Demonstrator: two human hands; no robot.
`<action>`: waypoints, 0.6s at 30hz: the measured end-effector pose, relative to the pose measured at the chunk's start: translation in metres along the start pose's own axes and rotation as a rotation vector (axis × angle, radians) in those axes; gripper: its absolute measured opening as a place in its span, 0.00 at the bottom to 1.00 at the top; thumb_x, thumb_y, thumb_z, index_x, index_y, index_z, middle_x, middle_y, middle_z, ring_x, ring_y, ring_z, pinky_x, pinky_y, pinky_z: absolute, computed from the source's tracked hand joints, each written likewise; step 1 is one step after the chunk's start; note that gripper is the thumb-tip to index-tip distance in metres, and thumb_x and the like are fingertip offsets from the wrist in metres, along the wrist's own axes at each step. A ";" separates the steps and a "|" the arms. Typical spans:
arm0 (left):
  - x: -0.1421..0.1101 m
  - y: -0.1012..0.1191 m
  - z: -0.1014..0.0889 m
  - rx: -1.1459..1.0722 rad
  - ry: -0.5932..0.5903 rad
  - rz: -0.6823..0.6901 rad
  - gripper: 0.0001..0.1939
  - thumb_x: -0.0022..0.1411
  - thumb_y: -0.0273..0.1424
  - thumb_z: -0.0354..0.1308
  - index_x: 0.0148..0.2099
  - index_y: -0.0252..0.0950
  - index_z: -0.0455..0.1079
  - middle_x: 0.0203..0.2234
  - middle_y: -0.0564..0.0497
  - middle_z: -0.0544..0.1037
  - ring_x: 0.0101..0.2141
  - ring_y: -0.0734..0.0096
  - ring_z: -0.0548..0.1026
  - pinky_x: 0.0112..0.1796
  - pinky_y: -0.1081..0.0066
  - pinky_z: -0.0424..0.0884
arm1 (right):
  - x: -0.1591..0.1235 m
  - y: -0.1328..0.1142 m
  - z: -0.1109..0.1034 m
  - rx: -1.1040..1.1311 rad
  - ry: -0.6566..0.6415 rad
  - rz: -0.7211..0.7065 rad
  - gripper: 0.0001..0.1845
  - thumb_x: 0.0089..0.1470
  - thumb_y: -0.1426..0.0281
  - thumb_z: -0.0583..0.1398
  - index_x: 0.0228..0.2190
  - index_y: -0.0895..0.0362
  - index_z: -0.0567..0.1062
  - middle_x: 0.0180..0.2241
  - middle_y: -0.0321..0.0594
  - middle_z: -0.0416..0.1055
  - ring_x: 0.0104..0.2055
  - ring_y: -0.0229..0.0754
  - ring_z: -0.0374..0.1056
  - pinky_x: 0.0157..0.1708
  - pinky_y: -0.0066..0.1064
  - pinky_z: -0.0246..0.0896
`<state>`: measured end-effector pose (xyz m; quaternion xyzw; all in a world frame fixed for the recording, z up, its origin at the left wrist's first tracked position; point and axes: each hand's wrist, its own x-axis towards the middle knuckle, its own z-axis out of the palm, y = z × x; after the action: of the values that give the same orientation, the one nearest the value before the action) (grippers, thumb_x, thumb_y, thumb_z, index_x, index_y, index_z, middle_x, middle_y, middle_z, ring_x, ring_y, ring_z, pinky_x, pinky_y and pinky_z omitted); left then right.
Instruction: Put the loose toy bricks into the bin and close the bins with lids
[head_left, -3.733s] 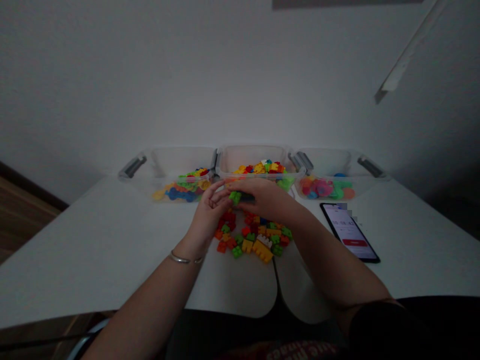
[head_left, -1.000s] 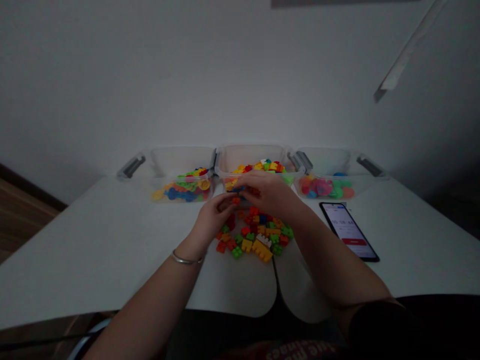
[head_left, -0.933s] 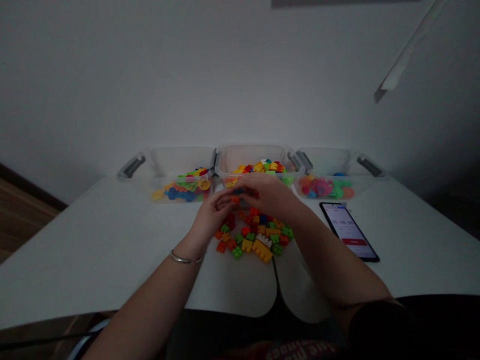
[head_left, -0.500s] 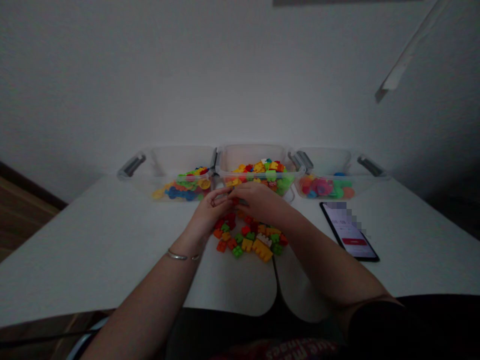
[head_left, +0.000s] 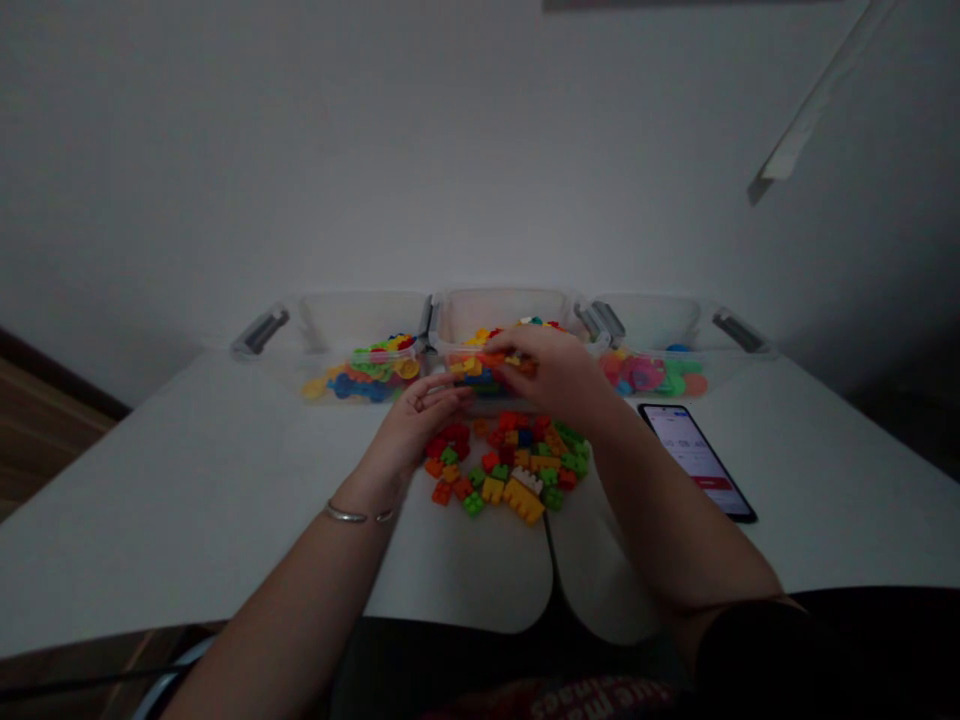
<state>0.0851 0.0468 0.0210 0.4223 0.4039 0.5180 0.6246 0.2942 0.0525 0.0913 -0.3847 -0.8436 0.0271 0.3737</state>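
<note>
Silver bangle (head_left: 358, 516): sits loosely on the left wrist, at about 7 o'clock from the bricks on the worktop.

Left hand (head_left: 415, 418): released, with its fingers lightly curved and nothing visible in them. It hovers at about 10 o'clock from the loose bricks, with the fingertips just in front of the middle tub.

Right hand (head_left: 551, 372): curled over the front rim of the middle tub, its fingers down among orange and yellow bricks. The fingers hide what lies beneath, so I cannot tell whether it is grasping a brick.

Loose bricks (head_left: 510, 465): a low, scattered pile on the worktop, directly below the hands, in red, orange, yellow, green and blue. A large yellow piece lies at its near edge.

Phone (head_left: 697, 462): lies with its screen lit on the worktop, at about 3 o'clock from the pile.

Worktop (head_left: 187, 500): white, with a curved notch in its near edge at about 6 o'clock from the pile.

Middle tub (head_left: 499, 312): clear plastic, at 12 o'clock from the pile, holding mixed bricks.

Left tub (head_left: 364, 320): clear plastic, at about 11 o'clock, holding blue, yellow and green pieces.

Right tub (head_left: 645, 320): clear plastic, at about 1 o'clock, holding rounded pink, green and orange pieces.
</note>
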 end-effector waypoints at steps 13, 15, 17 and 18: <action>-0.005 -0.001 -0.017 0.934 -0.006 0.424 0.15 0.60 0.30 0.57 0.49 0.35 0.74 0.40 0.45 0.82 0.41 0.61 0.80 0.44 0.62 0.75 | 0.002 0.029 -0.010 -0.179 0.090 0.260 0.13 0.56 0.74 0.59 0.39 0.54 0.83 0.42 0.42 0.81 0.47 0.49 0.75 0.52 0.43 0.66; -0.007 0.002 -0.019 1.141 -0.015 0.450 0.15 0.62 0.30 0.56 0.50 0.36 0.75 0.40 0.45 0.82 0.41 0.59 0.79 0.44 0.61 0.74 | 0.003 0.028 -0.009 -0.195 0.084 0.276 0.13 0.57 0.73 0.59 0.39 0.53 0.83 0.43 0.42 0.81 0.47 0.49 0.75 0.52 0.43 0.66; -0.007 0.005 -0.020 1.317 -0.068 0.482 0.15 0.62 0.30 0.57 0.50 0.36 0.77 0.41 0.44 0.82 0.42 0.57 0.78 0.46 0.58 0.73 | 0.003 0.028 -0.008 -0.208 0.078 0.287 0.13 0.58 0.71 0.59 0.39 0.53 0.83 0.43 0.42 0.81 0.47 0.49 0.75 0.51 0.43 0.65; -0.006 0.005 -0.021 1.383 -0.116 0.501 0.14 0.61 0.30 0.59 0.49 0.36 0.77 0.41 0.43 0.82 0.43 0.56 0.78 0.48 0.57 0.72 | 0.003 0.028 -0.008 -0.213 0.069 0.296 0.13 0.59 0.70 0.59 0.39 0.53 0.83 0.43 0.42 0.81 0.47 0.49 0.75 0.51 0.42 0.65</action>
<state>0.0628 0.0440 0.0197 0.8259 0.4961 0.2488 0.0990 0.3160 0.0718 0.0897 -0.5427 -0.7625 -0.0207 0.3515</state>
